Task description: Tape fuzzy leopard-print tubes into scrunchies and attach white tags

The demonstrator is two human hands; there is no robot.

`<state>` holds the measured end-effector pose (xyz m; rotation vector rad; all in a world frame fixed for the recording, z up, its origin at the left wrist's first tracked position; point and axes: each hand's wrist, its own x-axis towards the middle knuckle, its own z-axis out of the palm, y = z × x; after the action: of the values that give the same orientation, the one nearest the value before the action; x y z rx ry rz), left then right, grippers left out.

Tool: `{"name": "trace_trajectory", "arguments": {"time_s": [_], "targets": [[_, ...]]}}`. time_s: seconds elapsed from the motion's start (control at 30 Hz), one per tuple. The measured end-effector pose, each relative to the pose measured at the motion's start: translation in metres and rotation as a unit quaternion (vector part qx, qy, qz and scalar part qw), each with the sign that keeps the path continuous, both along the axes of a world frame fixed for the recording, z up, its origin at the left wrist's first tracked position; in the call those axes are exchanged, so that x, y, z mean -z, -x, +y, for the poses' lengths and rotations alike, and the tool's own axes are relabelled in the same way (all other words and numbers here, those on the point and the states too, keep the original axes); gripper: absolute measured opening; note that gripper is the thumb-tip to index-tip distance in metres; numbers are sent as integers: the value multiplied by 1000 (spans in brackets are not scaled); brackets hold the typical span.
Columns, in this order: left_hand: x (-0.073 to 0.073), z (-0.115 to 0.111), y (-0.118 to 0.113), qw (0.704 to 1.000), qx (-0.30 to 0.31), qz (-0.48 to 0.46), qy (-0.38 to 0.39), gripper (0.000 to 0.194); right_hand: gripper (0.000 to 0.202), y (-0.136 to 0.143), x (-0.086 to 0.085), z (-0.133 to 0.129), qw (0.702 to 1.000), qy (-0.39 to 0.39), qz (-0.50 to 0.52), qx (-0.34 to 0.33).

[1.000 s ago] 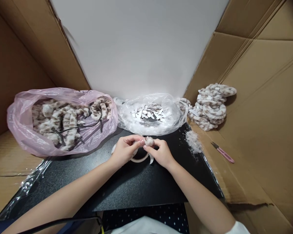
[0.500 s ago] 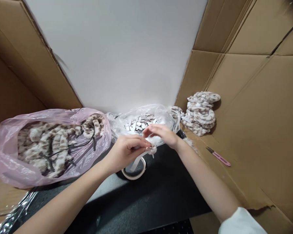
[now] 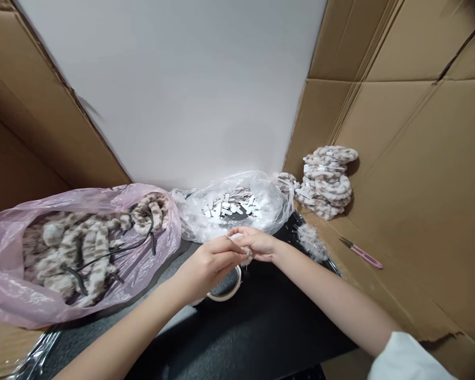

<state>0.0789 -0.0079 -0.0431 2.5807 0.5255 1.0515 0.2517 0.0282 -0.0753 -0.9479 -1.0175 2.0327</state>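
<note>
My left hand [image 3: 208, 264] is closed, its fingertips pinching a small piece of fluffy white-beige material [image 3: 246, 257]. Against the other side of that piece, my right hand [image 3: 257, 244] has its fingers curled round and touching it; both hands meet above the black table. Part of the fluffy piece is hidden by the fingers. Just below them lies a roll of cream tape [image 3: 225, 296], partly covered by my left hand. Behind the hands, a clear plastic bag [image 3: 190, 219] holds many white tags [image 3: 225, 207].
At the left, a pink plastic bag [image 3: 8, 290] holds brown-and-white fluffy pieces [image 3: 97, 243] with dark cords. Bundled fluffy loops [image 3: 328, 182] lean by the right cardboard wall [image 3: 419, 184]. Pink snips [image 3: 362, 253] lie on cardboard, and loose fluff [image 3: 312, 241] sits beside my right forearm.
My right hand has come down onto the fluffy piece beside my left fingers. The strip of tape that hung near my left hand no longer shows. The view has shifted slightly.
</note>
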Motion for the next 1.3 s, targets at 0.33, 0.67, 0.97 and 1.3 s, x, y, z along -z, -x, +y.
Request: {"name": "trace_trajectory", "arguments": {"time_s": [0.33,0.67,0.97,1.3], "targets": [[22,1,-9,954,-168,-132,211,8,44,10,1,-16,943,-193,-27,268],[29,3,-13,948,-187,-132,220,7,41,12,17,-17,936,-176,-35,303],[35,7,-11,987,-148,-23,63,15,43,11,23,-17,938,-144,-22,314],[32,17,-5,989,-105,25,102,12,35,5,21,-21,930,-195,-99,295]]}}
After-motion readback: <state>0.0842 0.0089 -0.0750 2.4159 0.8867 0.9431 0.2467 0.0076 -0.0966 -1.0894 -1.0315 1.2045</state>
